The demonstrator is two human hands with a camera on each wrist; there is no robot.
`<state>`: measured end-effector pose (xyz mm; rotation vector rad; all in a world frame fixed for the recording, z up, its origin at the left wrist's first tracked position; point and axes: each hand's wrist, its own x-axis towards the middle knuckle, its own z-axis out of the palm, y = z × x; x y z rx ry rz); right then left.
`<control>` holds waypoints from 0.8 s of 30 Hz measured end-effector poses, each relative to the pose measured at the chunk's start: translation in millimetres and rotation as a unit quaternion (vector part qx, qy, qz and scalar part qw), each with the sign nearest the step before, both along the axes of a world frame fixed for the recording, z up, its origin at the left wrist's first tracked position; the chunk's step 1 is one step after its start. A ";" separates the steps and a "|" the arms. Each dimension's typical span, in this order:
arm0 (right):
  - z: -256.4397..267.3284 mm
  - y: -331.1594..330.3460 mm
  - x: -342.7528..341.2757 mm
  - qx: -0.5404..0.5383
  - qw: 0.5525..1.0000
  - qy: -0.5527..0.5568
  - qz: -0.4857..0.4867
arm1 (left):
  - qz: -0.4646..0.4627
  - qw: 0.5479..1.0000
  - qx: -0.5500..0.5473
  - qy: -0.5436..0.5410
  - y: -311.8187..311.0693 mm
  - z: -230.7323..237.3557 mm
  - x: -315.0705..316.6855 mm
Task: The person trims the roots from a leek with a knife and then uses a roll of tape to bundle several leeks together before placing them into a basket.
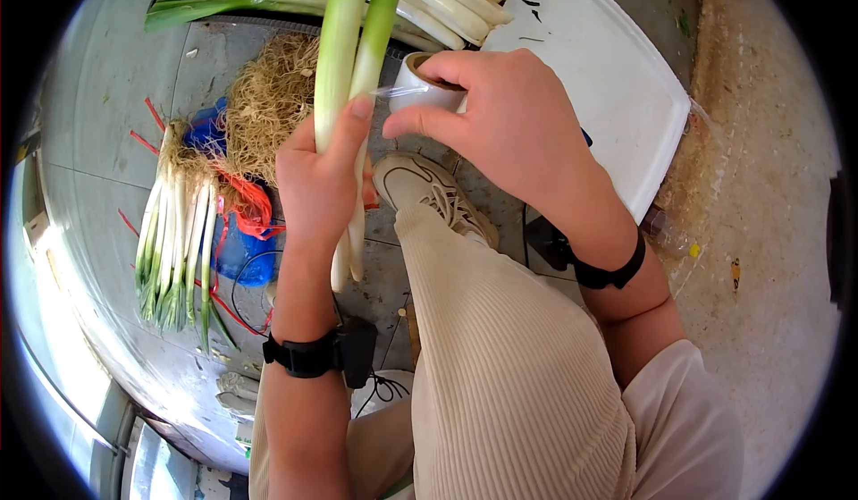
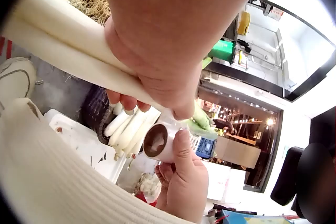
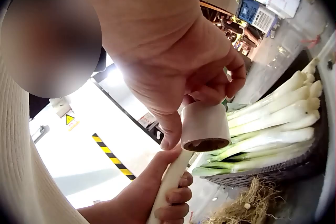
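Two leeks (image 1: 338, 49) with white shanks and green tops stand side by side in my left hand (image 1: 315, 178), whose fingers wrap round the white part. The left thumb rests near a strip of clear tape (image 1: 391, 92) at the leeks. That strip runs across to a tape roll (image 1: 413, 87), which my right hand (image 1: 518, 120) grips just to the right of them. In the left wrist view the roll (image 2: 160, 142) shows its brown core, with the right thumb along its side. From the right wrist, the roll (image 3: 206, 124) appears close above the left hand (image 3: 152, 182).
More leeks (image 1: 456, 4) lie in a dark crate (image 3: 247, 179) ahead. A white tray (image 1: 581, 62) is at the right. On the floor at left are a heap of trimmed roots (image 1: 273, 98), a bunch of thinner leeks (image 1: 179, 241) and blue plastic (image 1: 243, 254). A shoe (image 1: 429, 192) stands below the hands.
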<state>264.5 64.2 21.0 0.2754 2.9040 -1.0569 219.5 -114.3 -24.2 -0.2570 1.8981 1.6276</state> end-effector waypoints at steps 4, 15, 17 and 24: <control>-1.9 2.3 -2.2 -0.001 1.000 0.020 -0.008 | 0.005 0.999 0.023 -0.022 -0.5 4.8 -2.4; -6.5 11.0 -6.5 -0.074 0.997 -0.020 -0.025 | -0.060 0.998 0.028 0.013 -4.0 1.1 -0.9; -5.2 11.1 -5.5 -0.091 0.995 -0.008 -0.038 | -0.063 0.997 0.028 0.030 -4.3 0.5 0.4; -3.0 6.1 -11.8 -0.100 0.988 0.092 -0.076 | -0.056 0.995 -0.035 0.081 -2.0 0.0 2.7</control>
